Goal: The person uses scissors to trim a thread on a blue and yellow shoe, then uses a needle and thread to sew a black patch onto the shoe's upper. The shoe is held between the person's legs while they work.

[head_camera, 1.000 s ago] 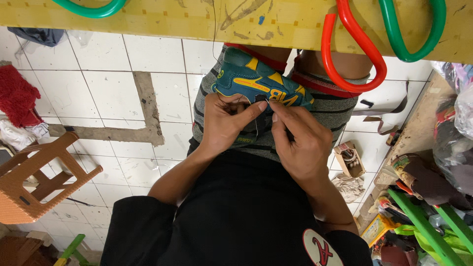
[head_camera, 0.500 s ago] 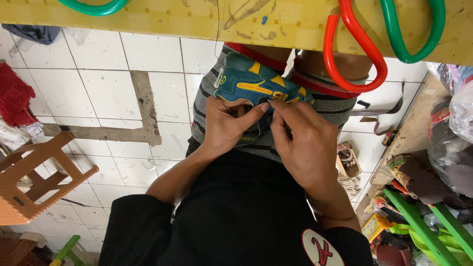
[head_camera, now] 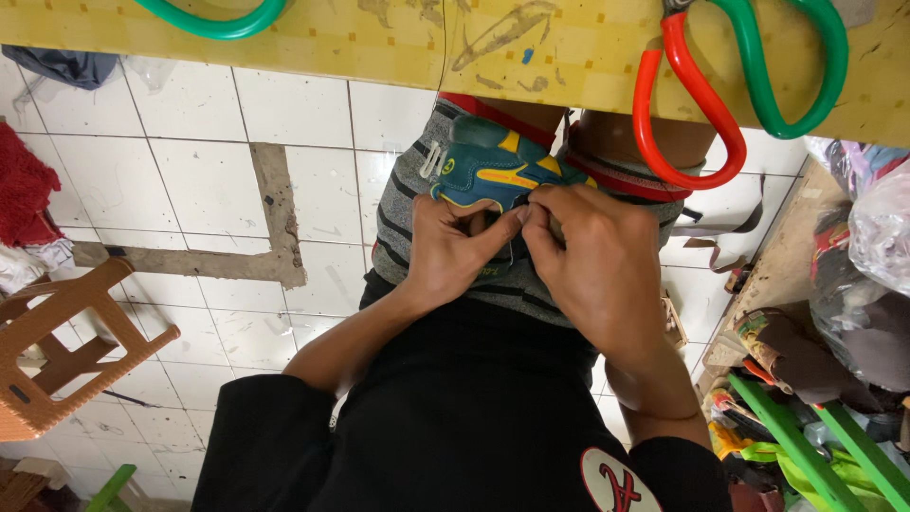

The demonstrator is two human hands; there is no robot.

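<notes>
A small teal shoe point(head_camera: 488, 173) with yellow trim rests in the person's lap, on striped grey shorts point(head_camera: 403, 204), just below the edge of the yellow counter point(head_camera: 379, 43). Its grey pull tab shows at the left end. The left hand point(head_camera: 453, 251) grips the shoe from below, thumb pointing up toward the sole edge, fingers closed on it. The right hand point(head_camera: 597, 261) presses in from the other side, its fingers point(head_camera: 540, 210) bunched narrow and pinching at the shoe's lower edge where it meets the left thumb. The two hands touch each other there.

A pair of scissors with one red handle point(head_camera: 678, 114) and one green handle point(head_camera: 796, 66) lies on the counter, the loops hanging over its edge above the right hand. Another green loop point(head_camera: 213, 19) shows at the counter's far left. Under the lap is a white tiled floor point(head_camera: 190, 190). A brown plastic stool point(head_camera: 66, 351) lies tipped at the left, and a heap of bags and green bars point(head_camera: 815, 436) fills the right side.
</notes>
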